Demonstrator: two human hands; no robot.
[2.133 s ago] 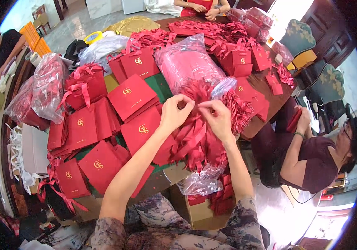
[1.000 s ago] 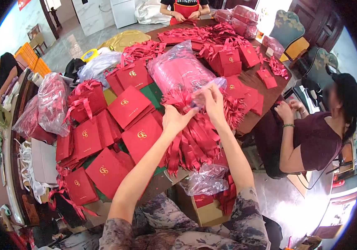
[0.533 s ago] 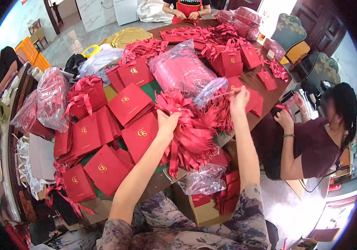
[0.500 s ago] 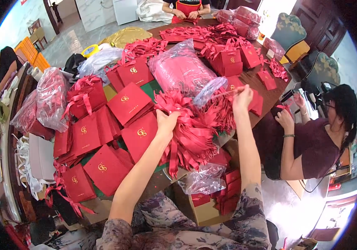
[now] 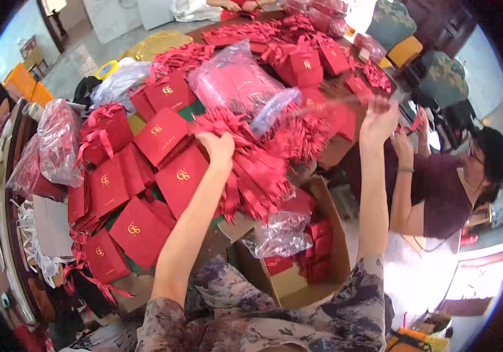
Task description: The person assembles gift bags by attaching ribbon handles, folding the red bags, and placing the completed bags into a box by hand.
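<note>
My left hand (image 5: 219, 146) is closed on the near-left side of a thick bundle of red ribbons (image 5: 260, 179), which lies over the table's near edge. Out to the right, my raised right hand (image 5: 379, 120) pinches a thin, pale reddish strip (image 5: 336, 106). Motion blurs the strip, so I cannot tell whether it is ribbon or plastic; it stretches back toward the bundle. Gathered clear plastic (image 5: 275, 111) lies across the bundle's far side. Red paper bags (image 5: 182, 176) with gold print lie in stacks left of my left hand.
A cardboard box (image 5: 336, 252) below the table edge holds red bags and clear plastic. A large plastic-wrapped pink-red pack (image 5: 237, 82) sits mid-table. On the right a co-worker (image 5: 448, 199) handles red ribbon; another person's hands (image 5: 242, 6) show at the far side.
My right hand has moved right and slightly up, drawing the strip out longer. My left hand stays on the ribbon bundle. The whole view has shifted a little.
</note>
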